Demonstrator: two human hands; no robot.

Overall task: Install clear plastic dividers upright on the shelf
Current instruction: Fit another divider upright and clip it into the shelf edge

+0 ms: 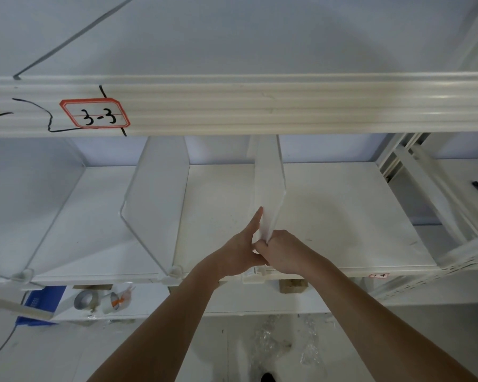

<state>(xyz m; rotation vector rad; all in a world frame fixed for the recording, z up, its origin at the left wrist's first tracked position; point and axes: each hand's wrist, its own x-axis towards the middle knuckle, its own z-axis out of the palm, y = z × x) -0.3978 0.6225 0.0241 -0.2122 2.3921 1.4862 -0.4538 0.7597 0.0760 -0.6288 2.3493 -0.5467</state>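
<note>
A clear plastic divider (269, 186) stands upright on the white shelf (342, 216), running from the back wall to the front edge. My right hand (284, 250) grips its front lower edge with curled fingers. My left hand (242, 248) lies against the divider's left face, its index finger stretched up along the panel. A white clip (253, 277) sits on the shelf's front rail just under my hands. Two more clear dividers stand upright to the left, one in the middle (155, 199) and one at the far left (31, 205), each in a clip on the rail.
An upper shelf beam (260, 106) with a red-framed label "3-3" (94, 113) overhangs the work area. On the lower shelf lie tape rolls (84, 300) and a blue crate (43, 301). A perforated white upright (436, 216) bounds the right side. Crumpled clear film lies on the floor (282, 343).
</note>
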